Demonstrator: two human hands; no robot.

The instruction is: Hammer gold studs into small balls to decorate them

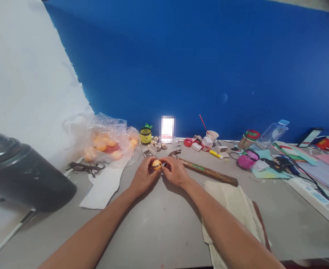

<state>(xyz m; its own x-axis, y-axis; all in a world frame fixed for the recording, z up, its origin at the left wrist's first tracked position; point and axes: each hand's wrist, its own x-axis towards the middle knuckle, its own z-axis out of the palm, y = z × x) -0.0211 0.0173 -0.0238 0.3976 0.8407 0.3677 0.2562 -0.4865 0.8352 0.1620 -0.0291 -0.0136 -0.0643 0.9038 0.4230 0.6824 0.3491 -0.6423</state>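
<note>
My left hand point(145, 175) is closed around a small yellow-orange ball point(156, 164) with dark studs or marks in a band across it. Close against it on the right, my right hand point(175, 172) has its thumb and fingers pinched beside the ball, at a small dark and light piece point(163, 164) too small to name. Just beyond the hands lies a small open box point(148, 153) with shiny bits in it. Several silvery, studded balls point(157, 144) sit behind that box. A claw hammer point(206, 169) with a wooden handle rests to the right of my right hand.
A clear plastic bag point(105, 140) of orange balls and eyeglasses point(87, 167) lie on the left, near a large dark bottle point(27, 175). On the right are a folded cream cloth point(228, 205), a paper cup point(212, 135), a pink pouch point(248, 159) and a power strip point(310, 194).
</note>
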